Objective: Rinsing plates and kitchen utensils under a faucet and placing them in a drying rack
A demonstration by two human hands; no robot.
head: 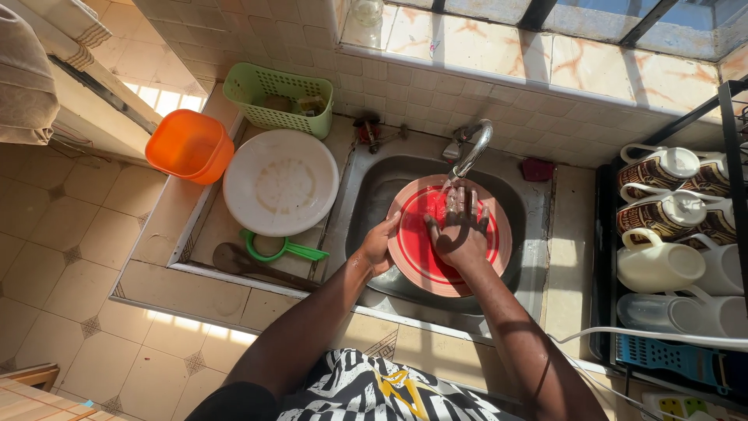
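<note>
A red and pink plate [421, 265] is held over the metal sink [366, 195], under the silver tap [474, 148]. The plate is gripped at its left edge by the left hand [379, 245], with the fingers curled round the rim. The right hand [460, 234] is laid flat on the middle of the plate, with its fingers spread wide apart. Water is being poured from the tap onto the top of the plate, just by the right fingertips.

To the left of the sink, a big white round lid [280, 182] is seen on the counter. A green basket [278, 97] with holes is set behind it, against the tiled wall. An orange tub [189, 146] is placed just left of the lid. A green scoop [280, 249] and a brown wooden spoon [249, 265] are laid in front of the lid.

On the right, a black rack [732, 156] is filled with mugs [662, 218], some brown-patterned and some cream. A small red thing [538, 169] is left on the sink edge; what it is cannot be told.
</note>
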